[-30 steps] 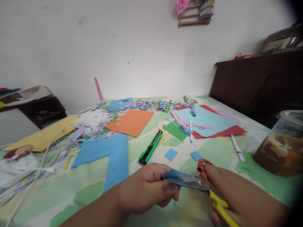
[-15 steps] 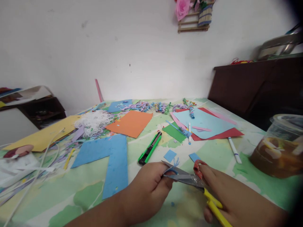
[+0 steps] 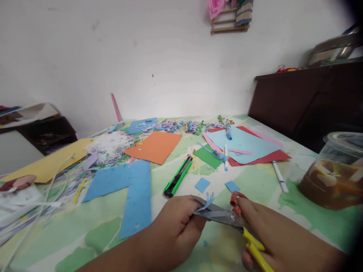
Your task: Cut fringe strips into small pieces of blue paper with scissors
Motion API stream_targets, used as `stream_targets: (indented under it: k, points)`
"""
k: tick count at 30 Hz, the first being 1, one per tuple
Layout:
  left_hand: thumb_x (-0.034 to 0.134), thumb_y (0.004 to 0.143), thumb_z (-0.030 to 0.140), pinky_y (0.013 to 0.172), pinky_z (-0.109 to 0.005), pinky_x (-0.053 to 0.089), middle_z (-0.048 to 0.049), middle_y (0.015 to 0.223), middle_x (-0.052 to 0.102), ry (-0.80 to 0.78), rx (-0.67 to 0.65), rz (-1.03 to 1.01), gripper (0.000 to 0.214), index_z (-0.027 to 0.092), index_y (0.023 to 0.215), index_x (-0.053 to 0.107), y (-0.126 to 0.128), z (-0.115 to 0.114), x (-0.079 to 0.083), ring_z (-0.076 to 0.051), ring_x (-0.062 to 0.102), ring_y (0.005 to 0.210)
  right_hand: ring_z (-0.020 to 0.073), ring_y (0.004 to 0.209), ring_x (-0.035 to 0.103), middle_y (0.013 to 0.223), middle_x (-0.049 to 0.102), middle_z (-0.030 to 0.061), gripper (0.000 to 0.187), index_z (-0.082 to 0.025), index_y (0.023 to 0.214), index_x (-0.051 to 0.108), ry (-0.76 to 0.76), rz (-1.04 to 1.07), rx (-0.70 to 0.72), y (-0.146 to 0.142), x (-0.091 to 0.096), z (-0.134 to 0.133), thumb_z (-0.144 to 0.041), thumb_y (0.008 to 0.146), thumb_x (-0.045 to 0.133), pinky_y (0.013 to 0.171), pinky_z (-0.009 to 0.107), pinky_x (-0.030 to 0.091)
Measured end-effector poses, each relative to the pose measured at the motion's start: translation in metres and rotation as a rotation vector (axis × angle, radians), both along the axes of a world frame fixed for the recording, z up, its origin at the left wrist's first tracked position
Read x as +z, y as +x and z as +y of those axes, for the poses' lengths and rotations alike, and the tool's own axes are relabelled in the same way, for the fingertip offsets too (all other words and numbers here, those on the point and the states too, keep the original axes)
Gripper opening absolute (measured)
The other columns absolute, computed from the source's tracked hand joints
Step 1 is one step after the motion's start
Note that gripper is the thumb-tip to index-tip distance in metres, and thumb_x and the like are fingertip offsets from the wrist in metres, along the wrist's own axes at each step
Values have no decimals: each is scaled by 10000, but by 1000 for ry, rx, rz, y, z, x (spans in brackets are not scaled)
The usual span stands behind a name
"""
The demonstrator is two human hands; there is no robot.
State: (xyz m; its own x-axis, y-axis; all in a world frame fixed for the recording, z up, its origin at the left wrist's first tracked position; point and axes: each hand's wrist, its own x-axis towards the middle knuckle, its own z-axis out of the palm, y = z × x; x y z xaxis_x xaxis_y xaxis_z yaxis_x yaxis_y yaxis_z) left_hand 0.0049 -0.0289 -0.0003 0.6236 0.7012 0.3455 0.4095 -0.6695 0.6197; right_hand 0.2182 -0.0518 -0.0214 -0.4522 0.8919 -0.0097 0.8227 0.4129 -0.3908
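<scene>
My left hand [image 3: 180,228] is closed in a pinch on a small blue paper strip [image 3: 208,201], whose thin cut fringe stands up between the scissor blades. Closed around the yellow handle of the scissors [image 3: 227,217] is my right hand [image 3: 279,228]. The blades are apart and point left, their tips touching or close to my left fingers. Something red [image 3: 236,199] sits at my right index finger; I cannot tell what it is. Just beyond lie two small blue paper pieces [image 3: 202,184] and a green box cutter [image 3: 178,176].
Blue [image 3: 137,204], orange [image 3: 155,147] and light-blue [image 3: 246,145] paper sheets lie about the table. White shreds [image 3: 112,145] are heaped at the left. A marker [image 3: 280,177] and a plastic tub of brown liquid [image 3: 330,181] stand right. Curled paper pieces [image 3: 193,127] line the back.
The blue fringe now rises between the blades, higher and more upright than before. Both hands keep nearly the same place, and the view has shifted slightly.
</scene>
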Motion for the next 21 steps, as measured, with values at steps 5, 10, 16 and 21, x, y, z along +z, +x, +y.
stream_targets:
  k: [5, 10, 16, 21]
  points:
    - [364, 785, 114, 602, -191, 373, -14, 713, 581, -33, -30, -22, 202, 162, 745, 556, 1, 2, 3, -114, 499, 650, 276, 870, 565, 996, 571, 127, 345, -163, 975, 499, -6, 7, -6, 0, 0, 1, -263, 647, 538, 700, 365, 484]
    - [388, 762, 123, 529, -186, 349, 14, 600, 511, -263, -40, -102, 176, 147, 683, 543, 1, 3, 2, -87, 455, 558, 243, 810, 569, 944, 573, 106, 240, -172, 892, 509, -33, 18, 2, -1, 2, 1, -200, 654, 497, 687, 350, 483]
    - [457, 773, 438, 341, -160, 205, 83, 408, 335, -805, -142, -291, 317, 152, 635, 476, -2, 4, -4, -32, 267, 337, 214, 785, 568, 914, 569, 82, 234, -181, 872, 501, -39, 48, 10, 1, -2, 2, -134, 645, 476, 691, 330, 471]
    - [544, 710, 477, 308, -158, 195, 82, 359, 346, -1065, -300, -405, 366, 136, 592, 484, -3, 8, -7, -21, 265, 291, 240, 841, 562, 939, 577, 96, 287, -179, 918, 485, -33, 28, 11, 4, -7, 2, -116, 638, 482, 721, 372, 459]
